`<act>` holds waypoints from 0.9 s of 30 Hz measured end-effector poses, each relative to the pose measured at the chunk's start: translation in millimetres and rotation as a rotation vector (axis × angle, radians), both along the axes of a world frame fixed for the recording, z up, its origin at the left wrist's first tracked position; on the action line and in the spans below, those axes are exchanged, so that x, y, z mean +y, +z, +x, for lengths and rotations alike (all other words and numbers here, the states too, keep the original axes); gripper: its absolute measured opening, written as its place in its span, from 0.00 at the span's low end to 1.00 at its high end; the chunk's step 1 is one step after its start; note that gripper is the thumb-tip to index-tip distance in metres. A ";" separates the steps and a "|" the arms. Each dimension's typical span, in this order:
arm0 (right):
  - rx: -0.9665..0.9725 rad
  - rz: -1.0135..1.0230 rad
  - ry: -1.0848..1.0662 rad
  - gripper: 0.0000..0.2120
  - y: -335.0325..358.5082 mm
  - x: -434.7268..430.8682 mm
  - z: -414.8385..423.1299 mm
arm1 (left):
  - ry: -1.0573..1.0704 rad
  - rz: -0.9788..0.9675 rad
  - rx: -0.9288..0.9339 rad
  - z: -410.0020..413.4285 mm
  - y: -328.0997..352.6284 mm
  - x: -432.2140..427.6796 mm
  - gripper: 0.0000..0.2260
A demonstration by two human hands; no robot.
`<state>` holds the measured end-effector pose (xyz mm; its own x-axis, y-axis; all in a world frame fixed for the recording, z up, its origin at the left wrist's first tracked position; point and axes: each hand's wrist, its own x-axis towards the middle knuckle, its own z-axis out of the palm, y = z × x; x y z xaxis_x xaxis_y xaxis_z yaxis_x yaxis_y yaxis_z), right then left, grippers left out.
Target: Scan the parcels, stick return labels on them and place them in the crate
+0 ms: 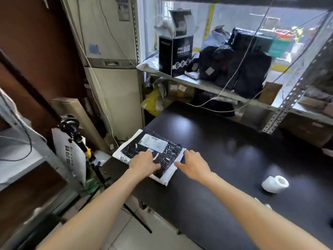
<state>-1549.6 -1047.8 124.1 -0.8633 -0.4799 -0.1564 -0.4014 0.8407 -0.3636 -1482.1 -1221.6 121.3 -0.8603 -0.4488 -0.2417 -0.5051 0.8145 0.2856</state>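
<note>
Head view gives me both hands at the left edge of the black table point(234, 159), where a black patterned parcel point(170, 150) with a white label point(155, 142) lies on a white parcel point(168, 175). My left hand point(144, 162) rests flat on the black one, fingers straight and close together. My right hand point(193, 164) touches the stack's right side, fingers straight and slightly apart. A white roll point(274, 184) sits toward the front edge, well apart

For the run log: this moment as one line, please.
left hand on black parcel | right hand at edge of white parcel | white roll on desk
</note>
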 end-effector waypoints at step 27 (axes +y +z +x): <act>-0.077 0.141 0.129 0.37 -82.6 -131.9 -156.0 | 0.228 -0.034 -0.071 -114.7 -79.8 -114.0 0.47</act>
<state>-1705.7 -1179.7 41.5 -0.7790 -0.5541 -0.2936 -0.4843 0.8290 -0.2795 -1596.8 -1335.6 41.5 -0.7174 -0.6382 -0.2792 -0.6946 0.6857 0.2176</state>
